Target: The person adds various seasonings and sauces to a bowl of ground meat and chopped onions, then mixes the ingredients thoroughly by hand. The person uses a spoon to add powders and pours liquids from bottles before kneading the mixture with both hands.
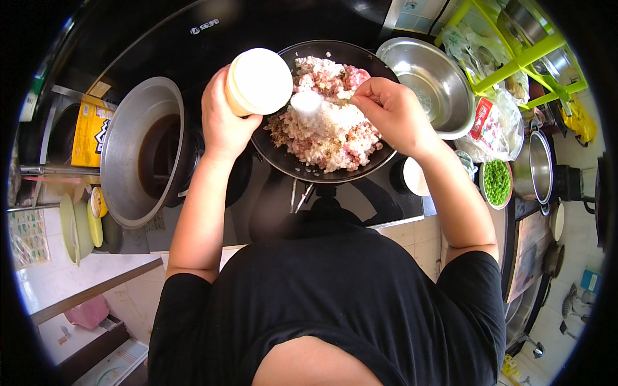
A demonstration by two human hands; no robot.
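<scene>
In the middle a dark frying pan holds a heap of pink minced meat mixed with pale bits. My left hand is wrapped round a cream-coloured tub, held tilted over the pan's left side with a round white end facing up. Beside the tub, a blurred white patch shows over the meat; whether it is powder or a cap I cannot tell. My right hand is over the pan's right side, its fingers pinched together just above the meat. What they hold, if anything, is hidden.
A large metal pot with brown liquid is at left. To the right are a steel bowl, a small white bowl, chopped greens in a bowl, a plastic bag and a green rack. A steel pot stands farther right.
</scene>
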